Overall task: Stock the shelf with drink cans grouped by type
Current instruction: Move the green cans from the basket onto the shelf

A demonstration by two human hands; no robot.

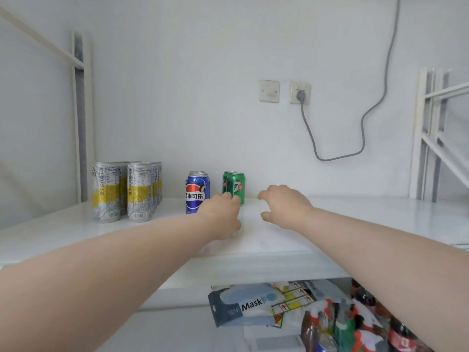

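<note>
On the white shelf point(355, 219) stand three groups of cans. Several silver-and-yellow cans point(109, 191) are at the left, blue Pepsi cans point(196, 189) form a row in the middle, and green 7up cans point(237, 184) stand just right of them. My left hand point(223, 214) reaches forward, and its fingertips lie against the lower front of the nearest green can. My right hand point(284, 207) hovers over the shelf to the right of the green cans, fingers loosely bent and holding nothing.
Below the shelf's front edge lie a pack marked Mask point(243, 303) and a bag of bottles and cans point(342, 323). A wall socket point(300, 94) with a grey cable sits above the shelf. White frame uprights stand at the left point(81, 123) and right point(431, 135).
</note>
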